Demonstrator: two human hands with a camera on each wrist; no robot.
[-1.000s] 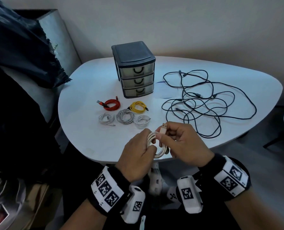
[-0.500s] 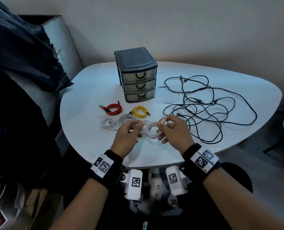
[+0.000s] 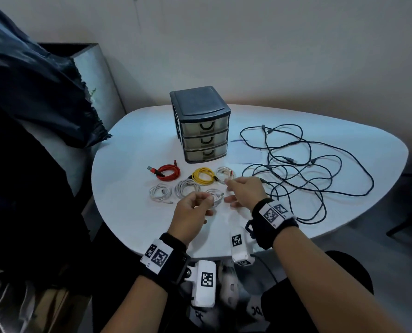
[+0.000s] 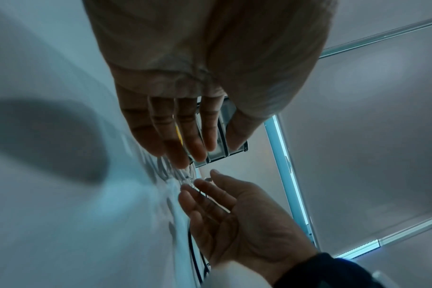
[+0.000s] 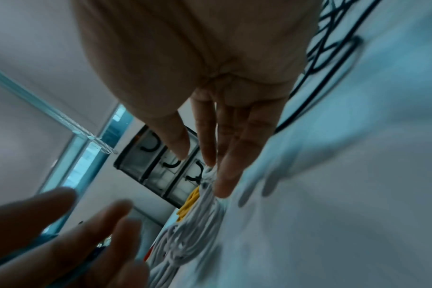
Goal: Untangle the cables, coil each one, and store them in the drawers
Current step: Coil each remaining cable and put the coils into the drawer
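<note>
Both hands have let go of the white coil, which now lies on the counter beside the yellow coil. Right hand and left hand hover with fingers relaxed, holding nothing. Black tangled cables lie right of the drawers.

Surface: white, smooth, faint sheen. Drawer unit: plastic, dark matt frame and lid; drawer fronts translucent smoky plastic with black handles. Red cable coil and yellow cable coil: looked braided and matt, though too small to be sure. White cable coils: smooth, pale jacket. Black cable tangle: thin, matt, rubbery-looking. Wrist bands: black cloth, with white printed marker tags. Dark sheet at left: crinkled, slightly glossy, ragged edge.
</note>
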